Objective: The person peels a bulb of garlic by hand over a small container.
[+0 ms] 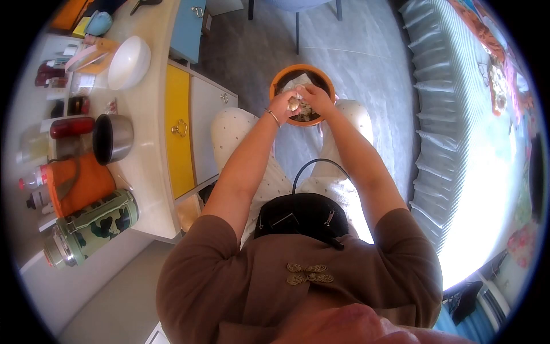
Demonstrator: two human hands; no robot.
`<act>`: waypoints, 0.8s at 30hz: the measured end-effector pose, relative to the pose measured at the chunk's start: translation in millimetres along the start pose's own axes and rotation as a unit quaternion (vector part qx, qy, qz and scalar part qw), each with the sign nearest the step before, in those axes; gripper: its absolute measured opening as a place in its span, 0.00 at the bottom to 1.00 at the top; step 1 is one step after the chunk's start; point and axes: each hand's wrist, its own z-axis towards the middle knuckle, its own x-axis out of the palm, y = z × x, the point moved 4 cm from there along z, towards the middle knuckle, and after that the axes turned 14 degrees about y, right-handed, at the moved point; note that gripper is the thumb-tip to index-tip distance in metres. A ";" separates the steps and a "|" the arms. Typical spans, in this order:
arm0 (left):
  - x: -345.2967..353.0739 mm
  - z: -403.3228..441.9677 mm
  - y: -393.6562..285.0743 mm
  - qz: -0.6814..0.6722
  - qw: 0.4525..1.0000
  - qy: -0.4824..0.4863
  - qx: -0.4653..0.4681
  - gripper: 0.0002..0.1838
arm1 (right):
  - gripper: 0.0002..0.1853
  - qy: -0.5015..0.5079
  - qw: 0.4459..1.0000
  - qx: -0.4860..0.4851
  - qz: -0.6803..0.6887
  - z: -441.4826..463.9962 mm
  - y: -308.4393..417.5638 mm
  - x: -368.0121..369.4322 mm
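Over an orange-rimmed bin (pixel 279 76) on the floor, my two hands meet between my knees. My left hand (pixel 282 106) is closed round a small pale brown lump (pixel 293 104), perhaps a bulb or garlic; its exact kind is unclear. My right hand (pixel 314 97) is closed too, its fingertips pressed together beside the lump, and what they pinch is too small to make out. Pale scraps (pixel 306 112) and a crumpled whitish piece lie inside the bin, below my hands.
On the left, a counter (pixel 150 114) bears a white bowl (pixel 129 63), a metal pot (pixel 121 137) and a camouflage flask (pixel 107 222). A bed (pixel 458 132) stands on the right. Chair legs (pixel 297 34) are ahead. A black bag (pixel 302 213) rests on my lap.
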 end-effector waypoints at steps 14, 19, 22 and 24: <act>19.5 -7.4 -1.7 0.065 0.992 0.113 -0.002 0.19 | 0.16 -0.107 0.982 -0.058 -0.143 -6.5 2.8 -12.6; 13.9 -2.0 -1.1 0.055 0.992 0.109 0.014 0.19 | 0.16 -0.158 0.967 0.026 -0.197 -9.1 -5.9 -19.7; 9.0 -1.8 -2.0 0.056 0.995 0.083 0.017 0.19 | 0.18 -0.110 0.964 0.042 -0.240 -8.4 -12.1 -20.0; 6.8 0.1 -1.0 0.050 0.996 0.066 0.020 0.18 | 0.19 -0.103 0.971 0.072 -0.203 -2.0 -18.8 -21.5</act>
